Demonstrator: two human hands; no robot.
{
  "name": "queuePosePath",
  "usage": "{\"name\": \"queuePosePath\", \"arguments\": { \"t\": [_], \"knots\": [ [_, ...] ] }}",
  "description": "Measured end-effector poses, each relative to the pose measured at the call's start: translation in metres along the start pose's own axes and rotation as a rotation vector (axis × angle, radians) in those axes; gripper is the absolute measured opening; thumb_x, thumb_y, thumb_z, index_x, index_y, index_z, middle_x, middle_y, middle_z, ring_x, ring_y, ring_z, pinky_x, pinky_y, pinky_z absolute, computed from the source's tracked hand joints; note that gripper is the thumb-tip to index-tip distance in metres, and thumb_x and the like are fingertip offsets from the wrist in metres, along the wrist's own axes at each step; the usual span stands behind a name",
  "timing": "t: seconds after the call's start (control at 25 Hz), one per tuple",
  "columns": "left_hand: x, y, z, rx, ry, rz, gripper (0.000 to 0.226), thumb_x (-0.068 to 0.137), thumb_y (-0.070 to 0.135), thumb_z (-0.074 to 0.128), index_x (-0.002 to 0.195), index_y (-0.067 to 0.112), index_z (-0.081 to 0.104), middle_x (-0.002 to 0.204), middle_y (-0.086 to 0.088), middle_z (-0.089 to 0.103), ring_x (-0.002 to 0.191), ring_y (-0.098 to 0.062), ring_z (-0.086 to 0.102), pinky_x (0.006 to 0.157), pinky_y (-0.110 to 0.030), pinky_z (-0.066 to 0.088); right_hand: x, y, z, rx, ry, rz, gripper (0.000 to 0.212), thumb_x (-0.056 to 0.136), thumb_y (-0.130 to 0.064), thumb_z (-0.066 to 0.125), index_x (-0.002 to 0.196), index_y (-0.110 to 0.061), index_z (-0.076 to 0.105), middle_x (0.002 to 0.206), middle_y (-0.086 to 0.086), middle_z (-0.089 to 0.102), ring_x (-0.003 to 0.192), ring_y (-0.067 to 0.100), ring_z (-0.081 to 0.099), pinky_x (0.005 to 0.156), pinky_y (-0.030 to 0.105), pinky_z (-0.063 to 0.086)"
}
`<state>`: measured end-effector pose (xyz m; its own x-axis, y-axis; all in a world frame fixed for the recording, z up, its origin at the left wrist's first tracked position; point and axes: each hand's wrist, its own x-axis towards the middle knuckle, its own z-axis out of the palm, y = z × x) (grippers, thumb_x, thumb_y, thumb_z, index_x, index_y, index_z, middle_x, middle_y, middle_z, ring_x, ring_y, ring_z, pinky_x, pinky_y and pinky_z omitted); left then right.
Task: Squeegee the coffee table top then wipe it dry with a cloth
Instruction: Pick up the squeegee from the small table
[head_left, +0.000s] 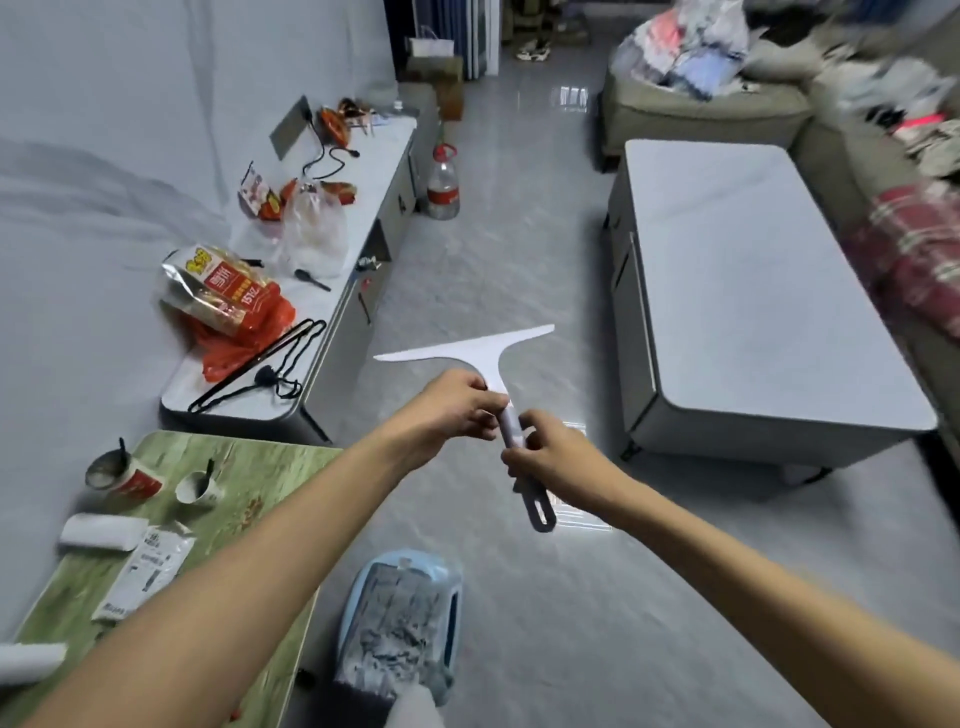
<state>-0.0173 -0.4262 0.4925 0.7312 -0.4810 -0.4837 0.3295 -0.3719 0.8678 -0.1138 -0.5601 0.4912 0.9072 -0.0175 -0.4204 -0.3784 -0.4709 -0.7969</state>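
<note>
A white squeegee (480, 351) with a wide flat blade and a grey looped handle is held in the air above the floor, in the middle of the view. My left hand (457, 408) grips the handle just under the blade. My right hand (550, 462) grips it lower down, and the handle's loop sticks out below the fingers. The coffee table (753, 291), white-topped with grey sides, stands to the right, well apart from the squeegee. No cloth is recognisable in view.
A low TV cabinet (358, 171) at left carries snack bags, hangers and cables. A green table (244, 499) at lower left holds cups and packets. A blue bin (400, 623) sits below my arms. A water bottle (443, 182) stands on the floor; sofas with clothes line the right.
</note>
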Motion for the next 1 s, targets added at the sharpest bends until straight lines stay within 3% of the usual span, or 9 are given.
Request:
{"name": "queuePosePath", "arguments": {
  "t": [0.08, 0.2, 0.32, 0.44, 0.6, 0.76, 0.88, 1.0],
  "knots": [
    [0.014, 0.033, 0.024, 0.062, -0.019, 0.030, 0.006, 0.088, 0.007, 0.061, 0.086, 0.006, 0.055, 0.075, -0.012, 0.055, 0.052, -0.013, 0.052, 0.052, -0.020, 0.049, 0.001, 0.000, -0.038, 0.063, 0.080, 0.035, 0.017, 0.085, -0.012, 0.053, 0.101, -0.011, 0.050, 0.077, 0.011, 0.064, 0.061, 0.025, 0.063, 0.060, 0.037, 0.053],
    [0.057, 0.068, 0.044, 0.243, -0.037, 0.058, 0.009, 0.089, 0.018, 0.061, 0.083, 0.012, 0.060, 0.081, -0.008, 0.060, 0.057, -0.015, 0.055, 0.055, -0.023, 0.044, 0.029, 0.011, -0.091, 0.056, 0.226, 0.081, 0.012, 0.079, -0.018, 0.050, 0.090, -0.013, 0.053, 0.071, 0.011, 0.058, 0.057, 0.024, 0.051, 0.055, 0.037, 0.041],
    [0.126, 0.093, 0.046, 0.652, -0.028, 0.143, 0.018, 0.087, 0.031, 0.061, 0.100, 0.018, 0.062, 0.090, -0.003, 0.067, 0.066, -0.018, 0.064, 0.062, -0.027, 0.047, 0.073, 0.027, -0.149, -0.103, 0.291, 0.140, 0.009, 0.081, -0.022, 0.051, 0.075, -0.017, 0.049, 0.076, 0.009, 0.060, 0.062, 0.026, 0.052, 0.055, 0.032, 0.038],
    [0.203, 0.129, 0.043, 1.048, -0.042, 0.238, 0.036, 0.085, 0.045, 0.060, 0.115, 0.025, 0.059, 0.107, 0.000, 0.070, 0.094, -0.023, 0.065, 0.077, -0.033, 0.049, 0.123, 0.047, -0.212, -0.201, 0.306, 0.215, 0.011, 0.087, -0.022, 0.050, 0.080, -0.014, 0.050, 0.083, 0.010, 0.061, 0.070, 0.025, 0.052, 0.057, 0.032, 0.036],
    [0.313, 0.212, 0.044, 1.192, -0.192, 0.326, 0.039, 0.087, 0.047, 0.058, 0.119, 0.025, 0.057, 0.118, -0.002, 0.068, 0.109, -0.024, 0.058, 0.086, -0.034, 0.047, 0.198, 0.056, -0.310, -0.151, 0.345, 0.310, 0.022, 0.090, -0.031, 0.045, 0.091, -0.010, 0.052, 0.092, 0.018, 0.064, 0.067, 0.026, 0.053, 0.059, 0.032, 0.041],
    [0.422, 0.283, 0.060, 1.240, -0.294, 0.420, 0.034, 0.084, 0.051, 0.055, 0.111, 0.029, 0.056, 0.115, 0.000, 0.069, 0.103, -0.024, 0.060, 0.090, -0.041, 0.050, 0.255, 0.055, -0.396, -0.048, 0.361, 0.363, 0.026, 0.093, -0.033, 0.044, 0.098, -0.010, 0.053, 0.081, 0.012, 0.062, 0.059, 0.023, 0.052, 0.055, 0.034, 0.042],
    [0.518, 0.325, 0.074, 1.301, -0.382, 0.433, 0.036, 0.083, 0.053, 0.053, 0.112, 0.032, 0.054, 0.114, -0.001, 0.068, 0.101, -0.026, 0.060, 0.089, -0.043, 0.050, 0.318, 0.074, -0.459, 0.033, 0.362, 0.428, 0.024, 0.093, -0.030, 0.044, 0.092, -0.007, 0.053, 0.081, 0.011, 0.060, 0.055, 0.022, 0.051, 0.051, 0.031, 0.040],
    [0.621, 0.365, 0.086, 1.328, -0.426, 0.392, 0.036, 0.085, 0.052, 0.054, 0.115, 0.032, 0.054, 0.115, 0.002, 0.067, 0.100, -0.024, 0.059, 0.088, -0.041, 0.050, 0.394, 0.101, -0.523, 0.111, 0.379, 0.455, 0.034, 0.093, -0.041, 0.044, 0.082, -0.010, 0.050, 0.080, 0.009, 0.057, 0.052, 0.024, 0.047, 0.048, 0.027, 0.034]
  ]
}}
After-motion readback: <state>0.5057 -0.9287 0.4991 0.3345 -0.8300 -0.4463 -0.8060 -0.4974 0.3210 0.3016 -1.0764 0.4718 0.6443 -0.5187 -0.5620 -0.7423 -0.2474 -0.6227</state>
